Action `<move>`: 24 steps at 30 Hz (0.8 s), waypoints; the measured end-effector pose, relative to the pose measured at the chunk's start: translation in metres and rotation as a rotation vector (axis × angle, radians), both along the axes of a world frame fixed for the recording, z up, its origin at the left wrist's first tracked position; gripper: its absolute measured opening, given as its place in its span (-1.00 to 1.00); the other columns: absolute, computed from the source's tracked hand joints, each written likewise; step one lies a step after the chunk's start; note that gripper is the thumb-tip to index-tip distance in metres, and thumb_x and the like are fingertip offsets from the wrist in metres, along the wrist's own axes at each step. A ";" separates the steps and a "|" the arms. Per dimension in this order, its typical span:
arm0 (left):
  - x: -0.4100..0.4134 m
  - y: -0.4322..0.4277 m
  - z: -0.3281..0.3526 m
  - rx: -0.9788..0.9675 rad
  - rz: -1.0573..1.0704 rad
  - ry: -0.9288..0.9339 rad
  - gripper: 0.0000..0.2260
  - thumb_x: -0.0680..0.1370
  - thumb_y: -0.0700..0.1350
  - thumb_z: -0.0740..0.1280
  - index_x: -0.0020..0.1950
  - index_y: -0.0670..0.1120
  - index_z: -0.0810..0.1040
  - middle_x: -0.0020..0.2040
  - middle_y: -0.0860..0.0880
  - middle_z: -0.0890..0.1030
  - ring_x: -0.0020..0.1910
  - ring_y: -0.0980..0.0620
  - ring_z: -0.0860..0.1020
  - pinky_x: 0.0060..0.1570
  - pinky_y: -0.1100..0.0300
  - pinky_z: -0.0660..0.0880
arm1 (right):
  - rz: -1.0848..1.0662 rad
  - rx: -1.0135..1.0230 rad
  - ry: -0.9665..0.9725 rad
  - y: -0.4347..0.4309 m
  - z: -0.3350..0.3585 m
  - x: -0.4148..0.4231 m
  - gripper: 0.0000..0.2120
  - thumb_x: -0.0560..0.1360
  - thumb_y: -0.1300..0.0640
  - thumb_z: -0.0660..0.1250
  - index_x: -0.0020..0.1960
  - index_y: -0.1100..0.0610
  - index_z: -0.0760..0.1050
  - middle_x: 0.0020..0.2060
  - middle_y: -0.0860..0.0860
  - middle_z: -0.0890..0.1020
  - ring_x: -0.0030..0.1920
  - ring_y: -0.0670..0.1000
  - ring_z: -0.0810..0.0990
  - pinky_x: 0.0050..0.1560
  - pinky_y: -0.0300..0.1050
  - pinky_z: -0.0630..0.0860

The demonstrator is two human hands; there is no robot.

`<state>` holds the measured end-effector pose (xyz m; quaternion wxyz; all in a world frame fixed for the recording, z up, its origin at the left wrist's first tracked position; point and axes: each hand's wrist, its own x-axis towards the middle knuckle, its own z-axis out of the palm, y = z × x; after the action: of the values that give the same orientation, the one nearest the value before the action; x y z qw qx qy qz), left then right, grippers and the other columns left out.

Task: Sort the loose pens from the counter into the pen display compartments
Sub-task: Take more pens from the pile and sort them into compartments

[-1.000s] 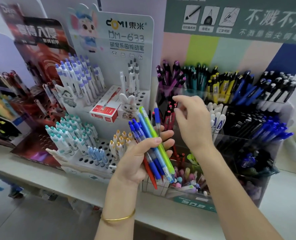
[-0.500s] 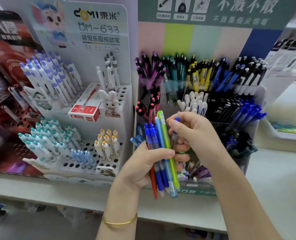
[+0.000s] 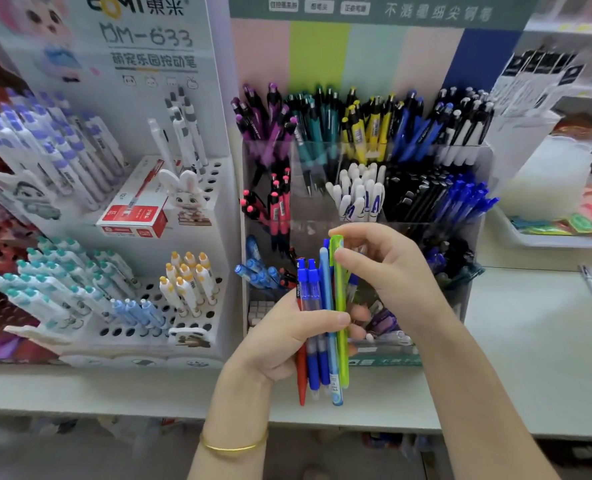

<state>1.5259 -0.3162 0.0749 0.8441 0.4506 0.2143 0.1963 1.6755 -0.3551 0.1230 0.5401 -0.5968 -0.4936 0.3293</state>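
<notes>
The left hand (image 3: 280, 337) grips a bundle of pens (image 3: 317, 296) upright in front of the clear pen display (image 3: 478, 216), thumb across the barrels. The bundle consists of a red pen (image 3: 301, 379), two dark blue ones, a light blue one and a green pen (image 3: 340, 306). The right hand (image 3: 391, 268) is curled, with thumb and forefinger pinching the top of the green pen. Another blue pen shows just behind that thumb; which hand has it I cannot tell. The display stands on the white desk (image 3: 530, 341), its compartments filled by colour: purple, teal, yellow, blue, black. A white peg-hole stand (image 3: 218, 174) sits beside it on the left.
</notes>
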 end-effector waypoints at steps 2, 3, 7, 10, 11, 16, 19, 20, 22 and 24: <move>0.001 0.000 -0.001 -0.018 0.022 0.022 -0.44 0.34 -0.19 0.45 0.25 -0.37 0.37 -0.08 -0.16 0.63 -0.07 -0.14 0.63 -0.11 0.06 0.58 | -0.030 0.025 0.126 -0.001 -0.003 -0.001 -0.81 0.50 0.31 0.34 0.06 0.10 0.59 -0.15 0.01 0.64 -0.20 -0.16 0.58 -0.26 -0.34 0.49; 0.001 0.000 -0.003 -0.021 0.037 0.036 -0.44 0.34 -0.22 0.45 0.26 -0.38 0.36 -0.08 -0.18 0.64 -0.06 -0.17 0.63 -0.11 0.04 0.59 | -0.044 0.035 0.171 -0.001 -0.004 -0.002 -0.81 0.51 0.32 0.32 0.07 0.11 0.58 -0.13 0.03 0.64 -0.20 -0.19 0.58 -0.29 -0.38 0.45; 0.002 0.000 -0.002 -0.019 0.145 0.115 -0.60 0.28 -0.26 0.49 0.05 -0.19 0.43 -0.12 -0.21 0.58 -0.08 -0.19 0.62 0.03 -0.15 0.58 | -0.110 0.068 0.231 -0.001 -0.011 -0.001 -0.80 0.54 0.28 0.30 0.06 0.04 0.56 -0.09 0.03 0.66 -0.12 -0.11 0.60 -0.27 -0.29 0.49; 0.003 0.000 -0.003 -0.059 0.242 0.138 -0.75 0.46 -0.42 0.36 -0.01 -0.18 0.37 -0.29 -0.13 0.58 -0.25 -0.07 0.64 -0.20 -0.05 0.64 | -0.232 0.165 0.288 0.000 -0.007 0.003 -0.81 0.55 0.30 0.29 0.06 0.04 0.54 -0.14 0.00 0.60 -0.18 -0.08 0.58 -0.30 -0.24 0.53; 0.002 0.001 -0.004 -0.067 0.264 0.150 -0.78 0.50 -0.46 0.28 -0.01 -0.19 0.37 -0.34 -0.11 0.59 -0.32 -0.04 0.64 -0.32 0.04 0.63 | -0.293 0.212 0.284 0.000 -0.004 0.005 -0.81 0.55 0.31 0.28 0.06 0.06 0.52 -0.14 0.01 0.59 -0.18 -0.07 0.58 -0.31 -0.24 0.55; -0.011 0.008 -0.009 0.041 0.290 0.207 -0.86 0.51 -0.41 0.30 -0.03 -0.21 0.45 -0.29 -0.13 0.58 -0.33 -0.01 0.59 -0.33 0.13 0.59 | -0.522 0.440 -0.024 -0.002 -0.003 0.009 -0.82 0.58 0.28 0.24 0.14 0.07 0.45 -0.10 0.03 0.55 -0.21 0.01 0.58 -0.25 -0.25 0.54; -0.014 0.011 -0.008 0.041 0.261 0.164 -0.79 0.42 -0.32 0.40 0.00 -0.20 0.46 -0.35 -0.07 0.52 -0.37 0.04 0.53 -0.32 0.15 0.55 | -0.486 0.491 -0.263 0.002 -0.015 0.007 -0.81 0.57 0.26 0.25 0.18 0.14 0.45 -0.06 0.06 0.52 -0.15 0.09 0.55 -0.19 -0.14 0.55; -0.015 0.011 -0.008 0.031 0.258 0.140 -0.73 0.37 -0.30 0.39 0.04 -0.19 0.48 -0.35 -0.05 0.51 -0.37 0.05 0.53 -0.33 0.15 0.55 | -0.456 0.486 -0.328 0.004 -0.021 0.007 -0.80 0.56 0.26 0.26 0.18 0.16 0.46 -0.05 0.03 0.51 -0.13 0.07 0.54 -0.17 -0.06 0.56; -0.013 0.010 -0.007 0.035 0.246 0.108 -0.66 0.33 -0.30 0.36 0.09 -0.20 0.49 -0.34 -0.03 0.52 -0.38 0.07 0.52 -0.35 0.18 0.55 | -0.406 0.456 -0.440 0.010 -0.035 0.007 -0.79 0.54 0.30 0.29 0.16 0.19 0.49 -0.03 0.00 0.49 -0.08 -0.03 0.52 -0.10 -0.07 0.55; -0.009 0.007 -0.007 0.051 0.220 0.070 -0.66 0.33 -0.31 0.35 0.10 -0.21 0.48 -0.33 -0.03 0.52 -0.38 0.07 0.52 -0.35 0.19 0.55 | -0.390 0.394 -0.559 0.012 -0.051 0.009 -0.79 0.49 0.36 0.35 0.11 0.22 0.52 -0.04 0.00 0.51 -0.08 -0.11 0.49 -0.06 -0.20 0.50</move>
<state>1.5164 -0.3090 0.0682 0.7979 0.4522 0.2865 0.2772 1.6849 -0.3432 0.0720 0.5415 -0.6309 -0.5528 -0.0555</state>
